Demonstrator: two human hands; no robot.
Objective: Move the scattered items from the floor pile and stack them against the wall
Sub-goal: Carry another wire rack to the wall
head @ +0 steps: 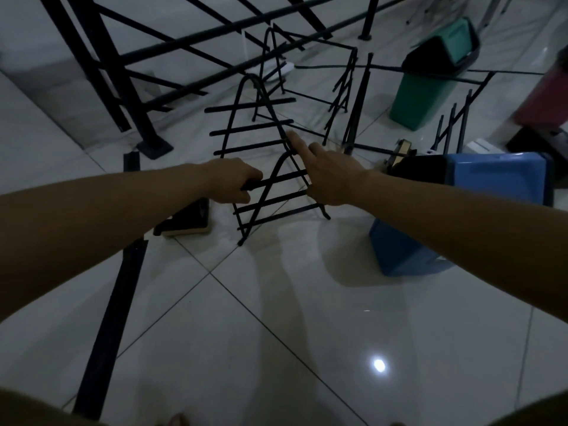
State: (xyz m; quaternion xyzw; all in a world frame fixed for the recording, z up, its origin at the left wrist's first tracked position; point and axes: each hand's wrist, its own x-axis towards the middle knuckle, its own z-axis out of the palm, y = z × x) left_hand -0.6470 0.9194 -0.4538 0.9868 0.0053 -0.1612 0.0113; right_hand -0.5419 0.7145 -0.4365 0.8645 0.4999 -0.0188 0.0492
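A black metal wire rack (267, 192) with an arched frame and horizontal rungs stands on the tiled floor in front of me. My left hand (233, 181) grips the left end of one of its rungs. My right hand (329, 176) is on the rack's right side, index finger stretched out along the slanted frame bar; its other fingers are hidden behind the hand. A second, similar rack (246, 130) stands just behind it. More black wire frames (341, 84) lie further back.
A large black metal railing structure (129, 87) stands at the back left. A green bin (430, 84) lies tipped at the back right, a blue bin (461, 210) lies at the right. A dark block (184, 222) and a long black bar (113, 302) lie left.
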